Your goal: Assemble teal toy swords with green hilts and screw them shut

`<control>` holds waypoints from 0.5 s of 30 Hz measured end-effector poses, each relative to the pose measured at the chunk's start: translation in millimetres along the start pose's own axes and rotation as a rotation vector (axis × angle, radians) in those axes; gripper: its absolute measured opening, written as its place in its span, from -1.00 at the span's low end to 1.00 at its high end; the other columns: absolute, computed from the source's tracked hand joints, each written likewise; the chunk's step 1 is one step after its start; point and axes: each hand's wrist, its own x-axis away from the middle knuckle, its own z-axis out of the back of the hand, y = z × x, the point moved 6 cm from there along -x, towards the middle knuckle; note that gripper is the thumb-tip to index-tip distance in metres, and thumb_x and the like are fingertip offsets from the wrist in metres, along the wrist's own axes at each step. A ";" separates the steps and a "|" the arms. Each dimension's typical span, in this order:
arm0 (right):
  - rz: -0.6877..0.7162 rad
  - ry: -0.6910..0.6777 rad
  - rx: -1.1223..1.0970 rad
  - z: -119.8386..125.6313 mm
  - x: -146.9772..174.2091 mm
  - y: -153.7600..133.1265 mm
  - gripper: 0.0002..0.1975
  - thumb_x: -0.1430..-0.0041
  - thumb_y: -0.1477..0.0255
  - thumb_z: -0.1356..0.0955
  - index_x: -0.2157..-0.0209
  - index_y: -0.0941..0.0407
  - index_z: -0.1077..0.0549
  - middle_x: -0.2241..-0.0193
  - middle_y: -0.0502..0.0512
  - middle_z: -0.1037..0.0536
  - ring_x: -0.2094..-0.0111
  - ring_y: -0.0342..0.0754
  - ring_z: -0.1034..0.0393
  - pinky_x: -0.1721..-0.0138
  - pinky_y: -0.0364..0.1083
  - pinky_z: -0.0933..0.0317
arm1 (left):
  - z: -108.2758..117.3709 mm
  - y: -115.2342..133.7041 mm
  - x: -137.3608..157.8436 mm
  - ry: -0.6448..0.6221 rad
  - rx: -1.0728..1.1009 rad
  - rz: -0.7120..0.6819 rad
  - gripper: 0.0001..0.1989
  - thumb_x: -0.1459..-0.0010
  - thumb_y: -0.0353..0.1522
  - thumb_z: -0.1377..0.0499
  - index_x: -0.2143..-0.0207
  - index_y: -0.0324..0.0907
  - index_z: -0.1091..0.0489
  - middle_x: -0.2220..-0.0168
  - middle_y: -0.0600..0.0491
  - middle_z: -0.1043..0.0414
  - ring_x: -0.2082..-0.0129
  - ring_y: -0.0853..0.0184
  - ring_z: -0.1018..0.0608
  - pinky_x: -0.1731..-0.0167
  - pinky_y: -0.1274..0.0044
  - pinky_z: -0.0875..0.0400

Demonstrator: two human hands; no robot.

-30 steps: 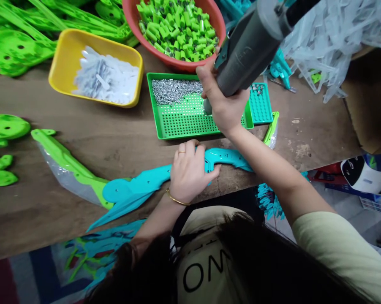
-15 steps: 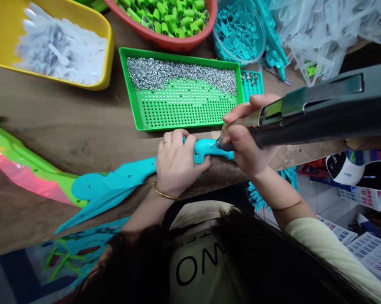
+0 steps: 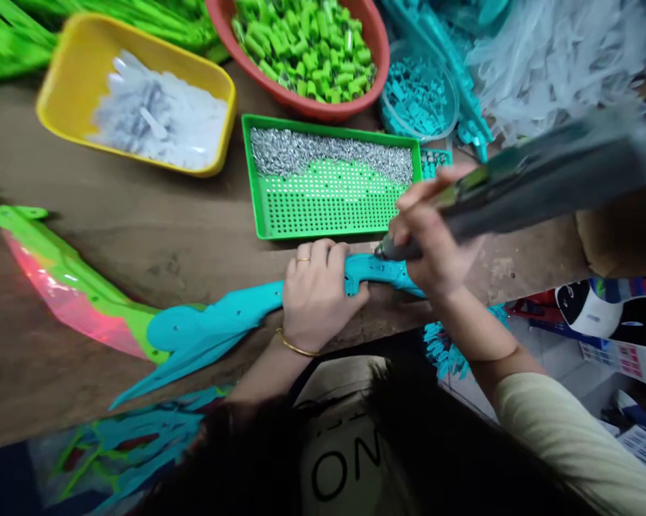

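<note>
A long plastic toy weapon (image 3: 194,326) lies across the table, with a turquoise body and handle and a green and translucent pink blade at its left end. My left hand (image 3: 320,290) is closed around the turquoise handle, palm down. A dark electric screwdriver (image 3: 527,190) is gripped in my right hand (image 3: 435,244), slanting down to the left. Its tip is at the upper edge of the curved turquoise grip, just right of my left hand; whether it touches is too blurred to tell. My right hand's lower edge covers part of the grip's right end.
Behind the toy stands a green perforated tray (image 3: 258,208) of small silver screws. Farther back are a yellow bin (image 3: 54,107) of white pieces, a red bowl (image 3: 301,104) of green parts and a clear tub (image 3: 455,115) of turquoise pieces. Clear plastic parts (image 3: 559,64) are heaped at right.
The view has shifted, so the table's contents appear lower and farther right. The screwdriver tip has gone from the middle of the turquoise grip to its upper edge. My left hand keeps its hold.
</note>
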 end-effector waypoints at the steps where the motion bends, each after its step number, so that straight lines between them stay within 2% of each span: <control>1: 0.077 0.103 -0.105 -1.3 -12.9 -4.7 -0.74 -0.15 0.26 -0.39 0.11 -0.11 -0.36 0.36 -0.13 -0.45 0.63 -0.29 -0.26 0.60 -0.23 -0.26 | 1.1 0.7 -0.2 -0.003 0.003 0.005 -0.57 -0.04 -0.21 -0.19 0.06 -0.23 -0.37 0.11 -0.15 -0.38 0.10 0.03 -0.39 0.17 0.30 -0.29; 3: 0.172 0.265 -0.236 -7.3 -34.6 -1.3 -0.79 -0.07 0.30 -0.44 0.25 -0.03 -0.41 0.38 -0.12 -0.46 0.64 -0.30 -0.24 0.61 -0.24 -0.25 | 2.8 1.6 -0.6 -0.004 -0.016 0.017 -0.59 -0.04 -0.22 -0.18 0.06 -0.21 -0.39 0.07 -0.15 -0.36 0.10 0.03 -0.39 0.17 0.30 -0.30; 5: 0.143 0.308 -0.177 -18.4 -49.5 16.8 -0.77 -0.06 0.23 -0.44 0.36 0.04 -0.38 0.44 -0.09 -0.42 0.63 -0.27 -0.25 0.58 -0.19 -0.28 | 2.9 1.8 -1.2 -0.016 -0.048 0.031 -0.64 -0.04 -0.22 -0.18 0.11 -0.18 -0.41 0.08 -0.15 -0.35 0.12 0.03 -0.40 0.20 0.29 -0.30; 8: 0.072 0.244 -0.028 -31.2 -55.4 49.1 -0.67 -0.13 0.08 -0.35 0.42 0.07 -0.32 0.46 -0.02 -0.37 0.57 -0.20 -0.28 0.48 -0.10 -0.34 | 1.2 1.2 -2.0 -0.041 -0.080 0.035 -0.67 -0.03 -0.20 -0.18 0.17 -0.17 -0.41 0.11 -0.16 -0.34 0.16 0.03 -0.41 0.24 0.30 -0.29; 10: 0.060 0.193 0.014 -33.8 -52.5 63.3 -0.65 -0.17 0.06 -0.31 0.41 0.06 -0.31 0.45 0.01 -0.36 0.51 -0.15 -0.32 0.39 -0.04 -0.38 | 0.3 0.6 -2.1 -0.045 -0.082 0.029 -0.68 -0.04 -0.19 -0.18 0.18 -0.16 -0.41 0.12 -0.15 -0.33 0.16 0.03 -0.42 0.24 0.31 -0.28; 15: 0.080 0.152 -0.014 -33.7 -46.6 68.0 -0.73 -0.20 0.14 -0.31 0.34 0.06 -0.34 0.39 0.02 -0.38 0.38 -0.11 -0.41 0.24 0.02 -0.42 | -1.5 -0.1 -1.4 -0.046 -0.083 0.025 -0.66 -0.05 -0.20 -0.16 0.15 -0.16 -0.40 0.12 -0.14 -0.32 0.14 0.05 -0.41 0.23 0.32 -0.27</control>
